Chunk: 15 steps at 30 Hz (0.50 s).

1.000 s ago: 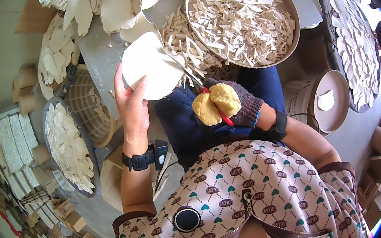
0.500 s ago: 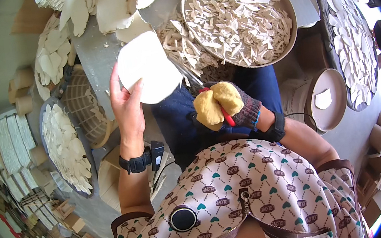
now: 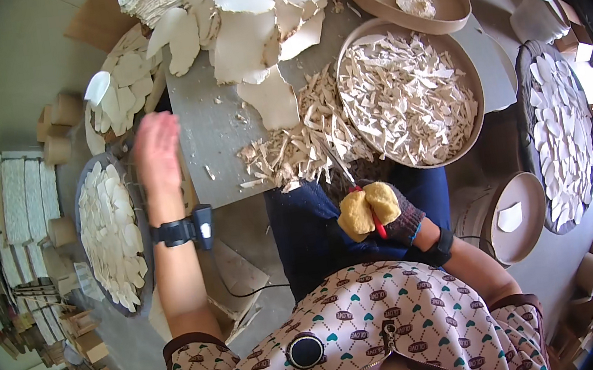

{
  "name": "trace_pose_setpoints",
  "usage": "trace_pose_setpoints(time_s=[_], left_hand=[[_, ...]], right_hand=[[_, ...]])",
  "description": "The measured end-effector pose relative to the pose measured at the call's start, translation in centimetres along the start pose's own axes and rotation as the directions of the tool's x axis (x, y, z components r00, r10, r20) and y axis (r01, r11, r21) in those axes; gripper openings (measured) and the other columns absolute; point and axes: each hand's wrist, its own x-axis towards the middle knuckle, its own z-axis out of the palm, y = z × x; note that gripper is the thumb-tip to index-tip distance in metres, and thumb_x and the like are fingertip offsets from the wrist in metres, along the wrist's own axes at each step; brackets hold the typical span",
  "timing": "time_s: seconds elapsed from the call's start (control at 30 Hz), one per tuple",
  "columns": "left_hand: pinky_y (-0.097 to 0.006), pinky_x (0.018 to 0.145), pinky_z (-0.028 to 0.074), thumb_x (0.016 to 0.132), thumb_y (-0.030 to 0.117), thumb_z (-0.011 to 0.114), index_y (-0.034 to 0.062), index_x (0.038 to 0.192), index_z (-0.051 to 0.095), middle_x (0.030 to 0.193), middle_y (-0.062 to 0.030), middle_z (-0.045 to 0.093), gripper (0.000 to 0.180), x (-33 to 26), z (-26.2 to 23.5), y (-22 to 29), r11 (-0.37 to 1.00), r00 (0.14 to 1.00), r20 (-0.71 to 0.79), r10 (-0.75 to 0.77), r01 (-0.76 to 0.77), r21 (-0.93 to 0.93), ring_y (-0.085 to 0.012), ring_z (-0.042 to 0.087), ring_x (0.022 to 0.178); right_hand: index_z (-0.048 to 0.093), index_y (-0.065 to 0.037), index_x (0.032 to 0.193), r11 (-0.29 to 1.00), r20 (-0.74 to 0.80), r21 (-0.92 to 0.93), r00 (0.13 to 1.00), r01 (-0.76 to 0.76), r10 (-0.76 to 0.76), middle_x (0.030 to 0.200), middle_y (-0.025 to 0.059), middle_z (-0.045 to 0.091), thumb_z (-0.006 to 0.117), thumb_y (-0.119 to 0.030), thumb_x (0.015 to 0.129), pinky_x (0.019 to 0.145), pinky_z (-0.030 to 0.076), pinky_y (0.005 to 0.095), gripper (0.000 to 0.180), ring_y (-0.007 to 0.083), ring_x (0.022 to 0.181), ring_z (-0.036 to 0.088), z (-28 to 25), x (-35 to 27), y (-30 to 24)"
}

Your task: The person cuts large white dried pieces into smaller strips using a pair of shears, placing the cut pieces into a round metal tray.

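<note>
Shears (image 3: 354,188) are grasped by fingers of right hand (image 3: 407,220) at near edge of counter (image 3: 210,140), left hand's (image 3: 158,157) fingers are released, and careless push could spill scraps (image 3: 306,142) onto the lap (image 3: 312,235).

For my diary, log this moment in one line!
left hand: open; right hand: gloved, holding yellow-padded shears; pale offcuts: in round tray

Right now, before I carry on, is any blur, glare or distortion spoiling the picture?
In the head view, the left hand looks slightly smeared, while the scissors and chips read fairly clearly; in the head view, glare washes out patches at the far right; also in the head view, fisheye distortion curves the surroundings toward a black rim.
</note>
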Motion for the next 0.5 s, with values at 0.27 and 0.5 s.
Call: trace_pose_setpoints(time_s=[0.27, 0.5], left_hand=[[-0.033, 0.073, 0.051, 0.082, 0.011, 0.061, -0.0035, 0.108, 0.050, 0.097, -0.0116, 0.058, 0.032, -1.0, 8.4, -9.2, 0.918, 0.950, 0.119, -0.288, 0.239, 0.315, -0.0226, 0.060, 0.086], [-0.031, 0.070, 0.048, 0.062, 0.038, 0.079, -0.0122, 0.115, 0.046, 0.108, -0.0207, 0.052, 0.080, 1.1, 9.0, -14.6, 0.306, 0.965, 0.104, 0.240, -0.176, 0.936, -0.0240, 0.058, 0.087]], right_hand=[[0.056, -0.003, 0.106, 0.877, 0.081, -0.464, 0.992, 0.128, -0.102, 0.100, 0.0049, 0.060, 0.068, -0.015, 0.076, 0.083, 0.045, 0.0278, 0.034, 0.0125, 0.092, 0.056, 1.4, 0.2, -2.5], [0.056, -0.004, 0.107, 0.873, 0.060, -0.483, 0.997, 0.065, -0.040, 0.101, 0.0054, 0.060, 0.066, -0.015, 0.076, 0.084, 0.045, 0.0276, 0.034, 0.0135, 0.092, 0.057, 0.2, 0.1, -1.3]])
